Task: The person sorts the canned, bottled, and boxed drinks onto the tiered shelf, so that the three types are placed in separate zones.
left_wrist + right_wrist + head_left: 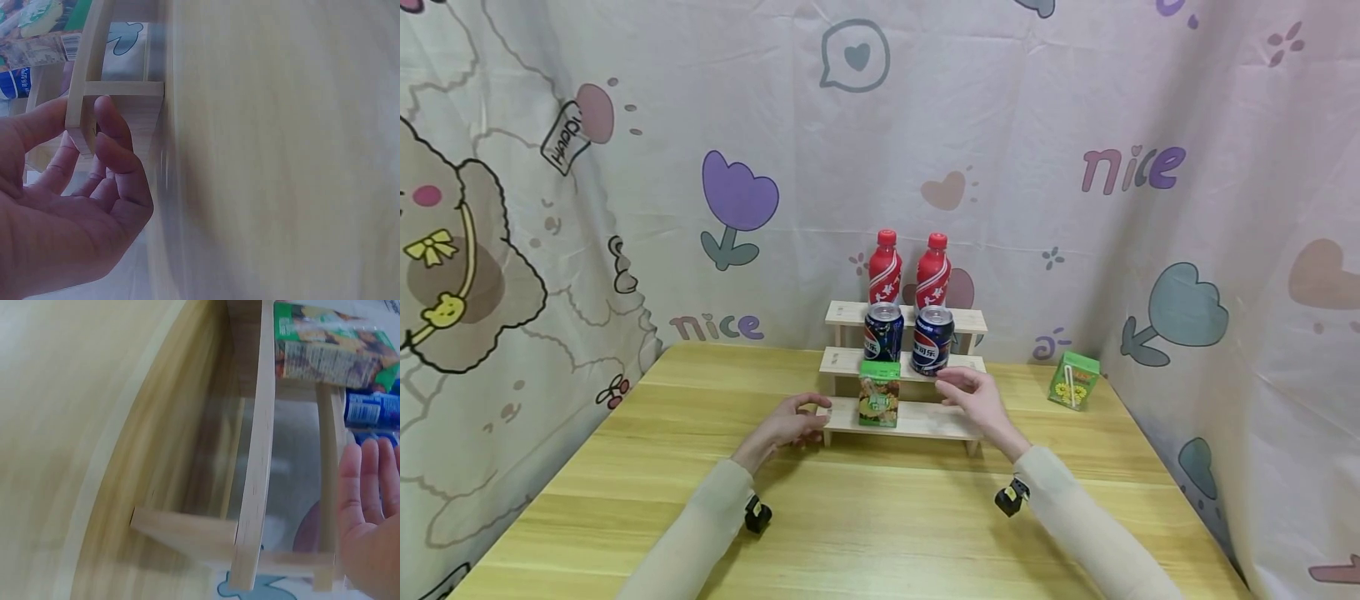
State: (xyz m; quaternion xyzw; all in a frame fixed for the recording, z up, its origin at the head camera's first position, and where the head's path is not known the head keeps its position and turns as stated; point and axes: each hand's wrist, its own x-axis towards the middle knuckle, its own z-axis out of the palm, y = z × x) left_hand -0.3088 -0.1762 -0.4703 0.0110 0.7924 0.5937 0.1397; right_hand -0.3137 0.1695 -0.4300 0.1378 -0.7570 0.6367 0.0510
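Observation:
A three-step wooden display rack [934, 419] stands on the table. Its lowest board carries a green juice box [878, 398], left of centre. Two dark blue cola cans [932, 343] stand on the middle step, and two red bottles [885, 271] on the top one. My left hand [788, 422] pinches the left end of the lowest board; thumb and fingers close round its edge in the left wrist view. Over the right side of the rack, my right hand [976, 400] holds nothing. Its straight fingers [371, 481] lie just before the right can.
Another green juice box [1073, 382], with a straw on its front, stands at the table's back right. A printed curtain [865, 133] hangs behind the rack and along both sides. The wooden table [880, 525] stretches toward me.

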